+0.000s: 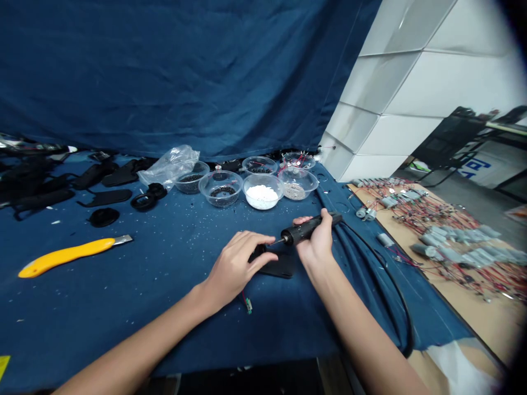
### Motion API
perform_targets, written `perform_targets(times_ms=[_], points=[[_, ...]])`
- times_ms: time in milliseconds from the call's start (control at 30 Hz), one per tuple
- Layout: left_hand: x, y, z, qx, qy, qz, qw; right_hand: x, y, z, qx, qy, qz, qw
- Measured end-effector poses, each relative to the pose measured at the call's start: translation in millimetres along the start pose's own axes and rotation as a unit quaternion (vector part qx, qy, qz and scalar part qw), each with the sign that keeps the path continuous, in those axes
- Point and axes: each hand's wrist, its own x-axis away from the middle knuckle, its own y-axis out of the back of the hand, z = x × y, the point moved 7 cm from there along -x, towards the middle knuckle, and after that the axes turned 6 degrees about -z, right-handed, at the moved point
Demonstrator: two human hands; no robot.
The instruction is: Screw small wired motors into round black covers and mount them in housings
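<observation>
My right hand (pixel 317 240) is wrapped round a black corded electric screwdriver (pixel 303 232), held nearly level with its bit pointing left. The bit's tip reaches the fingers of my left hand (pixel 241 257). That hand is closed on a small black part (pixel 257 252), mostly hidden by the fingers. Under and beside it a flat black plastic piece (pixel 278 266) shows on the blue cloth. A small green circuit board (pixel 247 305) on red wires hangs below my left hand. From the screwdriver's back end a black cable (pixel 387 258) curves down to the right.
Clear bowls stand at the back, one with white bits (pixel 262 195), another with black parts (pixel 222 192). At left lie a yellow utility knife (pixel 69 257), black round parts (pixel 104 217) and a plastic bag (pixel 164 170). Wired motors (pixel 473 247) cover a board at right.
</observation>
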Motion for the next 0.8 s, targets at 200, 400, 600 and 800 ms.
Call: perform_targets(times_ms=[200,400,600,800], points=[[6,6.3,38,-0.039,0.121,0.180,0.975,4,-2,6,0.013,0.045,0.020,0.999],[25,-8.0,62,-0.017,0.240,0.264,0.934,27,-13,19,0.054,0.192,0.087,0.976],[19,-11.2,54,-0.003,0.197,0.227,0.954,53,-21,25,0.090,0.310,0.136,0.937],[18,-11.3,52,-0.004,0.182,0.214,0.960,61,-22,22,0.100,0.346,0.163,0.919]])
